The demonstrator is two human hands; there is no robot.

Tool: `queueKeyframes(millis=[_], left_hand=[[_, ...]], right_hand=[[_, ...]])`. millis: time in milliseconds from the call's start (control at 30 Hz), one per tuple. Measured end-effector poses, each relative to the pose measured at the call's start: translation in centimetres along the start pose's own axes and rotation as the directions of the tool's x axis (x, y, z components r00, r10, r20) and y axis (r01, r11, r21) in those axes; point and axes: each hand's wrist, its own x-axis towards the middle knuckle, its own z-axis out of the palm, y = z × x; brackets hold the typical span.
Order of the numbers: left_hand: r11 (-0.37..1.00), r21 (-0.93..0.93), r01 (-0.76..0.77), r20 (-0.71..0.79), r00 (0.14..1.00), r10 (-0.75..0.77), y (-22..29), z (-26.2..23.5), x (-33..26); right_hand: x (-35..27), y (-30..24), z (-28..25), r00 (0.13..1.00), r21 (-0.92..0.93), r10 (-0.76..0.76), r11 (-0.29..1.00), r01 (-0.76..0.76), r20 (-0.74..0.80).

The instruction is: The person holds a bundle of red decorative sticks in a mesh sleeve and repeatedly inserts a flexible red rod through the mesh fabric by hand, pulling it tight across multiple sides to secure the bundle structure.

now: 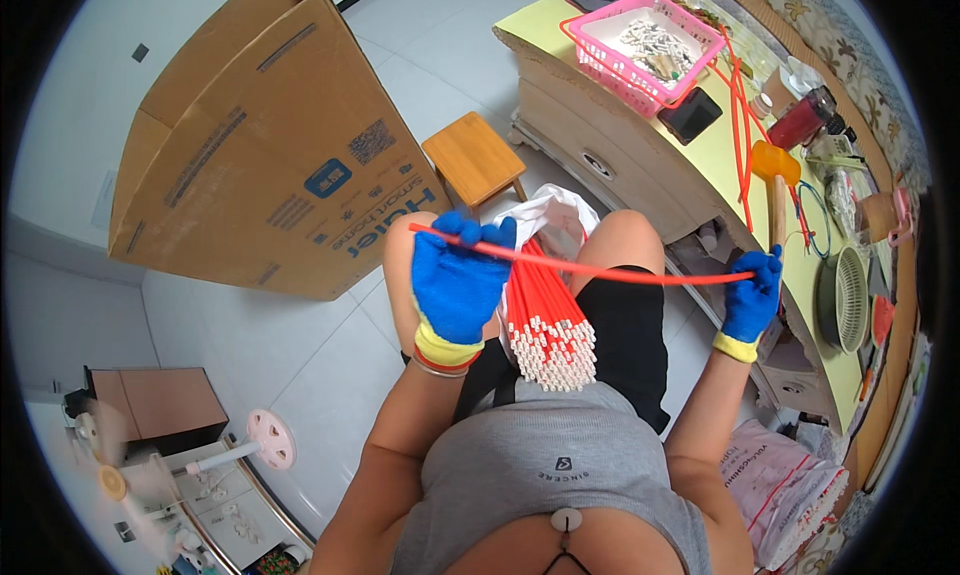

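Far out to the left of the left hand: a large cardboard box (pixel 260 145) tipped on the pale tile floor (pixel 300 365), well apart from the hand. Below it, near the lower left rim, a brown cabinet (pixel 160 400) and a white fan (pixel 255 445), blurred.

Just beyond the left hand, a small wooden stool (pixel 475 160) stands on the floor.

Left hand (pixel 460 285), in a blue glove with yellow cuff: closed around one end of a thin red tube (pixel 590 268), fingers wrapped over it. The tube runs nearly level from this hand across to the other, slightly bowed, above the lap.

Between the two hands and just below the tube: a bundle of red tubes with white ends (pixel 545 330), lying in the lap, cut ends toward the body, far ends in a white plastic bag (pixel 550 215).

Right hand (pixel 752 297), same glove type: pinching the tube's other end, fingers closed on it.

Beyond the right hand: a yellow-green table (pixel 700 165) bearing a pink basket (pixel 645 45) of small white pieces, a dark phone (pixel 690 115), an orange mallet (pixel 775 175) close above the hand, loose red tubing (pixel 740 125). Below the right forearm, a printed plastic bag (pixel 785 485) on the floor.
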Motion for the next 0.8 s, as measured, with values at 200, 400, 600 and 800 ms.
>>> queueKeyframes(millis=[200,400,600,800], left_hand=[[0.935,0.305,0.179,0.516,0.795,-0.320,5.2,3.3,-1.0],[-0.070,0.841,-0.536,0.423,0.734,-0.531,5.0,7.8,-4.3],[-0.205,0.748,-0.632,0.445,0.706,-0.552,3.0,7.1,-5.2],[-0.211,0.750,-0.627,0.451,0.717,-0.532,2.5,6.3,-5.7]], right_hand=[[-5.9,3.9,5.5,0.832,-0.675,0.245,0.711,0.194,0.497],[-12.5,11.3,14.8,0.357,-0.704,0.859,0.005,0.710,0.366],[-13.6,13.5,13.2,0.221,-0.428,0.895,-0.038,0.903,0.387],[-13.4,13.9,13.6,0.171,-0.356,0.923,-0.040,0.934,0.346]])
